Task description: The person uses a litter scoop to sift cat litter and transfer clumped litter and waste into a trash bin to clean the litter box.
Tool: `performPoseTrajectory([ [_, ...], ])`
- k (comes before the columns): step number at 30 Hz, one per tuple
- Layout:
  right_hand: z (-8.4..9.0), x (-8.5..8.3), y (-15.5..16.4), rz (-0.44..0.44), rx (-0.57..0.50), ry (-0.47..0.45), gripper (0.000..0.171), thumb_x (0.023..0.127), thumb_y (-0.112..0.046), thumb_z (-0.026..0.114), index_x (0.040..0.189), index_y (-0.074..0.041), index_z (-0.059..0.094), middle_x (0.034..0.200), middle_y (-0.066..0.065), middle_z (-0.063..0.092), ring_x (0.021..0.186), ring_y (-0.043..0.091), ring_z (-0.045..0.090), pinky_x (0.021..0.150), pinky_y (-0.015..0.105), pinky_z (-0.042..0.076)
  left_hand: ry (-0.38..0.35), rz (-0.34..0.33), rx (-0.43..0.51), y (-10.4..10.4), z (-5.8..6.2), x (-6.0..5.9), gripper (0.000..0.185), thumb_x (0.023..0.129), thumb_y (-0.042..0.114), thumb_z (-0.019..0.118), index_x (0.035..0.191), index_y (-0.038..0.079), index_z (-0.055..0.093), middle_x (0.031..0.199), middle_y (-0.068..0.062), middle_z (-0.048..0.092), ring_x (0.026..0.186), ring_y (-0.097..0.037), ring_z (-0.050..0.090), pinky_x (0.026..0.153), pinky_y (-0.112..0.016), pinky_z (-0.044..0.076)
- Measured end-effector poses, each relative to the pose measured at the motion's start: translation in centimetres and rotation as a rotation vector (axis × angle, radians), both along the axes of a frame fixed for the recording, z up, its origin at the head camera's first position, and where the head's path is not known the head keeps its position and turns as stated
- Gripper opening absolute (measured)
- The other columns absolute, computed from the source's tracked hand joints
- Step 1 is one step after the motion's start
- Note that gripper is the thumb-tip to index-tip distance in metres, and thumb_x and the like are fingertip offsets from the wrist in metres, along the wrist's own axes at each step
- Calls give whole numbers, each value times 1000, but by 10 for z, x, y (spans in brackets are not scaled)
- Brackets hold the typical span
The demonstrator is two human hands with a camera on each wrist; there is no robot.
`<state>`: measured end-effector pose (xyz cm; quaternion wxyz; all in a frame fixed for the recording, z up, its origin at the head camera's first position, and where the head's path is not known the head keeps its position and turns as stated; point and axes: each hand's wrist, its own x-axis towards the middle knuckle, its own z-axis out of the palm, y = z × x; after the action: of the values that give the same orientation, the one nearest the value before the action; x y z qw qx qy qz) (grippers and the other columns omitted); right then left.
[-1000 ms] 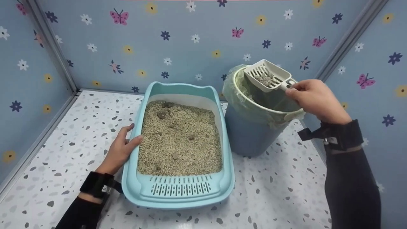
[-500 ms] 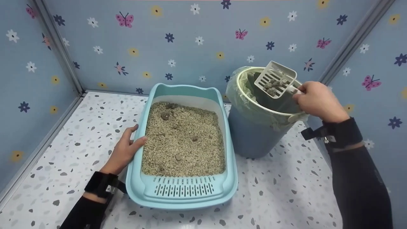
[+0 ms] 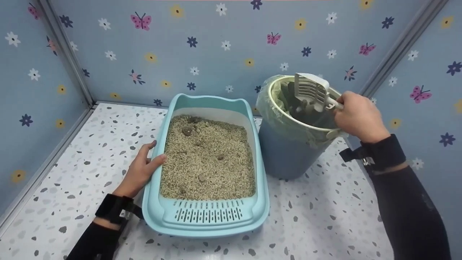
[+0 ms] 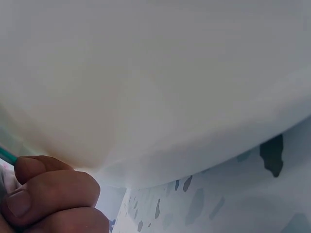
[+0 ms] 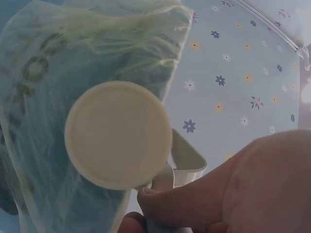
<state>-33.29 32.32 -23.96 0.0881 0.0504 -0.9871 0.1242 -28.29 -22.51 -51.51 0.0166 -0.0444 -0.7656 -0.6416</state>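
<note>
Cream round knob [image 5: 118, 134] — right-wrist view only — beside green liner [image 5: 43, 73].

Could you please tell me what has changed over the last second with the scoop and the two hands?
The right hand has tipped the scoop from level to steep over the bin, and the clumps are sliding out. The left hand still grips the litter box rim; box and bin have not moved.
</note>
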Motion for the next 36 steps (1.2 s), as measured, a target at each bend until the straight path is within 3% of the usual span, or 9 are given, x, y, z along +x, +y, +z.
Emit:
performPoseTrajectory([
  [6,-6,2,-3,-9,43,60,28,90,3,53,116,8,63,109,29,63,93,48,60,73,66,52,1,-8,11,-1,0,0,80,114,36,63,177,8,21,114,-34,74,88,-29,79,75,-41,69],
  [10,-10,3,-5,-6,54,80,26,93,1,53,116,8,63,112,30,62,99,53,61,80,72,51,7,-16,28,-1,-1,0,79,115,34,62,177,7,20,111,-33,74,85,-28,80,74,-41,69],
  [14,-10,5,-7,0,3,84,19,103,-6,56,113,8,61,110,29,62,98,52,60,83,70,50,0,-31,51,-1,-2,0,78,115,33,61,176,8,19,113,-33,74,87,-29,80,75,-41,68],
  [18,-6,12,-16,12,-52,88,22,110,-13,57,116,8,60,110,28,62,98,49,61,86,67,50,-4,-31,46,-2,-1,0,79,115,34,61,177,9,19,116,-34,73,89,-28,80,76,-40,68],
  [27,-1,43,-61,109,-140,139,23,113,-13,57,126,5,62,113,22,65,96,39,60,85,57,50,-4,-22,36,-1,-1,0,79,115,35,62,177,8,19,118,-34,73,90,-28,80,77,-40,68],
  [32,-9,57,-99,203,-128,128,18,112,-10,59,123,3,64,111,18,66,96,35,62,86,54,55,-3,-23,47,0,0,0,79,115,35,62,176,7,20,117,-34,73,90,-29,80,77,-40,68],
  [36,-31,54,-133,296,-44,115,13,111,-8,60,119,1,65,107,16,66,93,36,65,83,54,60,-6,-26,55,0,0,-1,78,115,34,62,176,8,20,116,-35,73,90,-29,80,77,-41,69],
])
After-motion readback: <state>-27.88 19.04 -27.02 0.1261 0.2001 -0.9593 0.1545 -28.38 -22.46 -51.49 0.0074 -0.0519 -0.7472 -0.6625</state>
